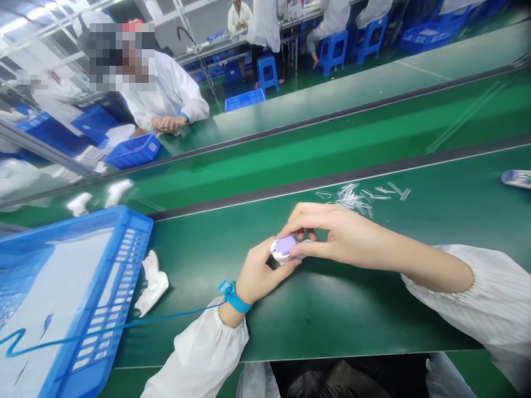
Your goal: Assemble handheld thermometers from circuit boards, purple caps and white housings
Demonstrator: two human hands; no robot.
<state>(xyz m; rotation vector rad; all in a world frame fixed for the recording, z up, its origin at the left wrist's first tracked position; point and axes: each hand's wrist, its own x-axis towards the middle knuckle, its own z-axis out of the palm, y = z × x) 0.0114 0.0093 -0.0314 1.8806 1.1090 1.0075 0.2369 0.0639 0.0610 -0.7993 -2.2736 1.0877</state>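
We see a smooth, glossy plastic purple-and-white part on the matt green mat; at nine o'clock, a slotted blue plastic crate.

Near the middle of the worktop, a little back from its near edge, the left hand and the right hand meet around a small device held between them, just above the surface. A wrist strap sits on the left wrist, and its cord runs left across the crate that stands at the worktop's left end. Between crate and left hand lies a plastic part. Behind the right hand, close to the far edge, lies a scatter of clear slips. Another device lies at the right end. Beyond the far edge runs the conveyor, with a person seated across it.
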